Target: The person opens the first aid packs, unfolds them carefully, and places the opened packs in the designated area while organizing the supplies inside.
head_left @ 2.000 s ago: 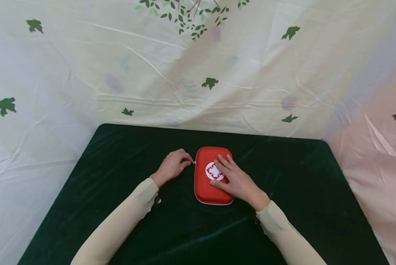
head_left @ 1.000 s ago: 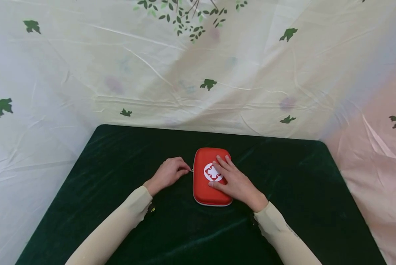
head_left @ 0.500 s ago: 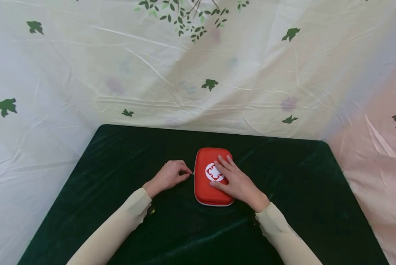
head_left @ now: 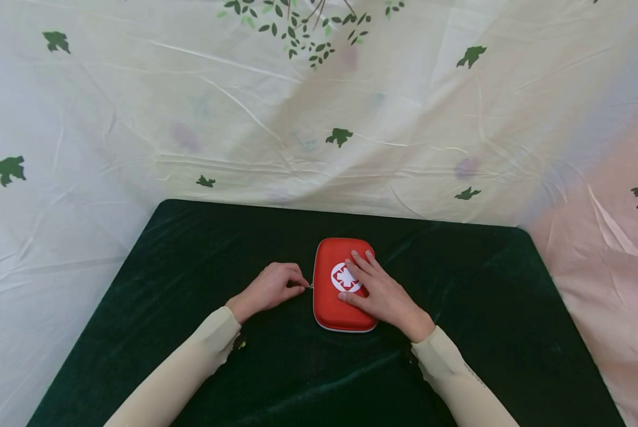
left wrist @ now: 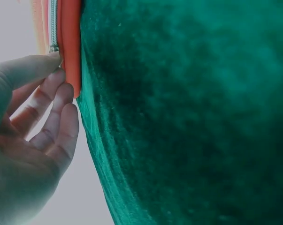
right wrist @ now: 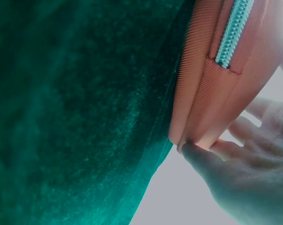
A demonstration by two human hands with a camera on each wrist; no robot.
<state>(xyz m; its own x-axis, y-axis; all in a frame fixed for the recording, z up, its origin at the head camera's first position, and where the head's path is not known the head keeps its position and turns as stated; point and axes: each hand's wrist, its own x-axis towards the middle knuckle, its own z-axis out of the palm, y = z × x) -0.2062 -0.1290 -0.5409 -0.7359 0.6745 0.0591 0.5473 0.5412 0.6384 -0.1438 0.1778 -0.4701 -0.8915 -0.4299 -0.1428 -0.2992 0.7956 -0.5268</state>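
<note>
A red zippered first-aid case (head_left: 336,311) with a white round emblem (head_left: 344,276) lies on a dark green cloth. At its left side, my left hand (head_left: 269,286) pinches the small metal zipper pull (head_left: 311,286) between thumb and fingertips. The left wrist view shows the zipper teeth (left wrist: 53,23) meeting the slider (left wrist: 54,48) at the thumb tip. My right hand (head_left: 387,295) rests on the case top with spread fingers, partly covering the emblem. In the right wrist view, a zipper end (right wrist: 223,63) shows on the case's side, near that hand.
The dark green velvet cloth (head_left: 233,237) covers the table under both arms. Behind it hangs a pale curtain (head_left: 404,118) printed with green leaves, with further curtain panels at the left and right.
My left hand has moved toward me along the case's left side, bringing the zipper pull with it. My right hand and the case have stayed in place.
</note>
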